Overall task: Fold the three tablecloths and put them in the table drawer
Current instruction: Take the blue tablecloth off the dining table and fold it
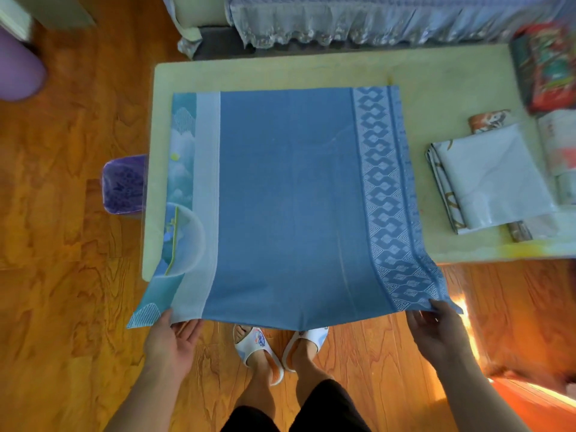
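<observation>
The blue tablecloth (290,198) is spread flat over the pale green counter (436,98), its long axis running from the far edge toward the person, with the near end hanging past the counter's front edge and held up above the wooden floor (62,275). A patterned border is seen along its right side and a lighter printed band along its left. Each near corner is held by one hand: the left hand (174,332) is pinched on the left corner, thumb over the cloth and fingers under it, and the right hand (436,328) is pinched likewise on the right corner. Both hands lie at the cloth's near end, about equally far from its centre line, so a fold away from the body, near edge carried to the far edge, is judged the likely next move. A folded pale cloth (489,179) rests on the counter's right part, well apart from the blue one. No drawer can be made out.
</observation>
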Available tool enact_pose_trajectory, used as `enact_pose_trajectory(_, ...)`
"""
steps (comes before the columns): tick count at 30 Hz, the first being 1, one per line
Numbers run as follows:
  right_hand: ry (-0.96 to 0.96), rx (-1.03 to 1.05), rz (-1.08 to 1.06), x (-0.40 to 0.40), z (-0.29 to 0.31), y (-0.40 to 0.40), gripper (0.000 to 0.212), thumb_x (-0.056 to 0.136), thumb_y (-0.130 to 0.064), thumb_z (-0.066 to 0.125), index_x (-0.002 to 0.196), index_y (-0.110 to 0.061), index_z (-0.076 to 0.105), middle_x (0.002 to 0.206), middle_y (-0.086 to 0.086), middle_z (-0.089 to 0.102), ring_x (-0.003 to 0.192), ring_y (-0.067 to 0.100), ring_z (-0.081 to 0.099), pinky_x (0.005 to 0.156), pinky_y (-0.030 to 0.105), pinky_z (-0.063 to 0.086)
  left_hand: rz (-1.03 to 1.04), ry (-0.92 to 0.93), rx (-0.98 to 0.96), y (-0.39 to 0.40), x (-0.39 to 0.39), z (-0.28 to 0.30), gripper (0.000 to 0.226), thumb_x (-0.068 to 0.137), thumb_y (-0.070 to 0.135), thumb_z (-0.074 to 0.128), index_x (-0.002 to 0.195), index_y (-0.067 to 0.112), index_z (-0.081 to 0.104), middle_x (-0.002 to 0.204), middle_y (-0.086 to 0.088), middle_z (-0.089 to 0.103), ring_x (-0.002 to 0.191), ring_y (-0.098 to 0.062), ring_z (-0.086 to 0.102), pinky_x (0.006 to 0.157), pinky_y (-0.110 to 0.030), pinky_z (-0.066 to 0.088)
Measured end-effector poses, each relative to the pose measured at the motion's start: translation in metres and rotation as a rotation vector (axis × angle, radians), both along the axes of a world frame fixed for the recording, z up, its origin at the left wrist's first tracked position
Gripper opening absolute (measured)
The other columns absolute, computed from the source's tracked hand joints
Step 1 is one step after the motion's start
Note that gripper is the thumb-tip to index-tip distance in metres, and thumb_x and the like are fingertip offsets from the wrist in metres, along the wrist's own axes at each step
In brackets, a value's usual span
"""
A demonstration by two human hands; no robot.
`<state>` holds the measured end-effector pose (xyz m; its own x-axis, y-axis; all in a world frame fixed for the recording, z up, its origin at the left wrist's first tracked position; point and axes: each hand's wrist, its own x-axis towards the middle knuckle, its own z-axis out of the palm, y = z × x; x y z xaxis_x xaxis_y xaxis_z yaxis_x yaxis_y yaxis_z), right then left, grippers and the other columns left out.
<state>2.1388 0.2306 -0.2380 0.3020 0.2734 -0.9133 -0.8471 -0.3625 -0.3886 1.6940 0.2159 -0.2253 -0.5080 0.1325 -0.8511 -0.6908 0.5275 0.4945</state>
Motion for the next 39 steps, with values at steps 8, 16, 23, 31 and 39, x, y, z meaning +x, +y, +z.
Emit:
enact_pose_trajectory(8, -0.214, 0.128, 0.053, 0.011, 0.087, 0.121, 0.012, 0.085, -0.010, 0.053, 0.090, -0.017, 0.062, 0.077, 0.003, 0.067, 0.068, 0.016, 0.070, 0.065, 0.028, 0.060, 0.019, 0.085, 0.216, 0.101, -0.007, 0.092, 0.026, 0.100, 0.024, 0.043, 0.075, 0.019, 0.051, 0.058, 0.004, 0.054, 0.068, -0.017, 0.066, 0.075, -0.032, 0.056)
enact_pose_trajectory(16, -0.216, 0.163, 0.064, -0.015, 0.085, 0.336, 0.014, 0.099, -0.006, 0.045, 0.104, -0.004, 0.057, 0.064, 0.012, 0.070, 0.048, 0.021, 0.069, 0.045, 0.027, 0.055, -0.061, -0.013, 0.318, 0.298, -0.041, 0.090, 0.034, 0.101, 0.025, 0.037, 0.068, 0.021, 0.045, 0.057, 0.006, 0.056, 0.071, -0.013, 0.069, 0.078, -0.027, 0.054)
enact_pose_trajectory(23, -0.416, 0.087, 0.307, -0.054, 0.025, 0.460, 0.013, 0.098, -0.004, 0.052, 0.106, -0.008, 0.060, 0.081, 0.010, 0.066, 0.052, 0.018, 0.068, 0.048, 0.025, 0.055, -0.590, 0.167, 0.330, 0.446, -0.047, 0.006, 0.025, 0.104, 0.038, 0.048, 0.086, 0.024, 0.058, 0.096, -0.002, 0.064, 0.087, -0.017, 0.059, 0.079, -0.033, 0.046)
enact_pose_trajectory(31, -1.155, -0.019, 1.535, -0.133, -0.098, 0.465, 0.031, 0.093, -0.011, 0.053, 0.123, -0.013, 0.064, 0.128, 0.017, 0.056, 0.112, 0.035, 0.057, 0.087, 0.034, 0.047, -1.598, 0.919, -0.039, 0.415, -0.074, -0.138, 0.048, 0.094, 0.015, 0.065, 0.140, 0.006, 0.057, 0.144, -0.020, 0.052, 0.134, -0.040, 0.045, 0.116, -0.046, 0.035)
enact_pose_trajectory(39, -1.599, 0.308, 1.912, -0.150, -0.121, 0.534, 0.040, 0.090, -0.010, 0.058, 0.130, -0.010, 0.058, 0.125, 0.016, 0.052, 0.115, 0.041, 0.045, 0.092, 0.049, 0.044, -1.689, 1.296, 0.041, 0.488, -0.078, -0.135, 0.040, 0.095, 0.013, 0.060, 0.134, 0.006, 0.060, 0.133, -0.018, 0.058, 0.121, -0.042, 0.052, 0.099, -0.050, 0.045)
